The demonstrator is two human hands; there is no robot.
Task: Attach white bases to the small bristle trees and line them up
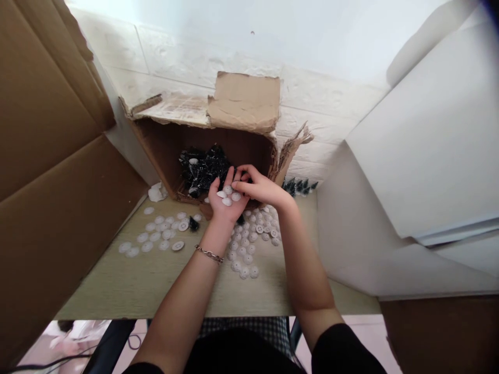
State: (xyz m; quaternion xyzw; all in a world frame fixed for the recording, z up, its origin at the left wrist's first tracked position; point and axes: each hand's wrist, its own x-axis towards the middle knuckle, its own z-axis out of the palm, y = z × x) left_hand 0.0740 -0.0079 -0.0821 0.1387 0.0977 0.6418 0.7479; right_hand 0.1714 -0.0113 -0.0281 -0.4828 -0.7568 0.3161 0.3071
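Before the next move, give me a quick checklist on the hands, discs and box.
1. Left hand palm up, white discs resting on it: ok.
2. Right hand at the left palm: ok.
3. Right fingers gripping a disc: cannot tell.
4. Cardboard box opening towards the person: ok.
5. Discs on the table in one group: not ok, left group and right group.
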